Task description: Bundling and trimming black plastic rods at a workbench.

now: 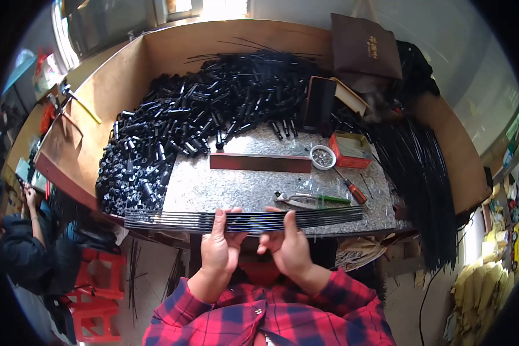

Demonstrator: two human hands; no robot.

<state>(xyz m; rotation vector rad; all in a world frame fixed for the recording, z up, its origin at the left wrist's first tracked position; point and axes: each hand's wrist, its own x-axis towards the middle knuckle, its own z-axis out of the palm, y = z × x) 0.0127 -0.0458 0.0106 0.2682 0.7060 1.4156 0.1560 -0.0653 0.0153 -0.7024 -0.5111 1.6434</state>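
Observation:
A flat bundle of long, thin black rods point(161, 220) lies level across the front edge of the worktop, held in front of my body. My left hand point(218, 248) grips it left of its middle, thumb on the near side and fingers underneath and behind. My right hand point(289, 249) holds it a little right of the middle, its thumb pressed up against the rods and some fingers partly hidden. Just beyond the rods lie green-handled cutting pliers point(314, 200) and a long dark-red bar point(259, 163).
Black tubular parts point(213, 104) heap up at the back, with small rings point(130, 173) at left. A white bowl point(322, 157), red box point(350, 151), screwdriver point(354, 190) and phone point(319, 104) stand right. More black rods point(421, 173) hang over the right edge. Another person point(37, 248) sits left.

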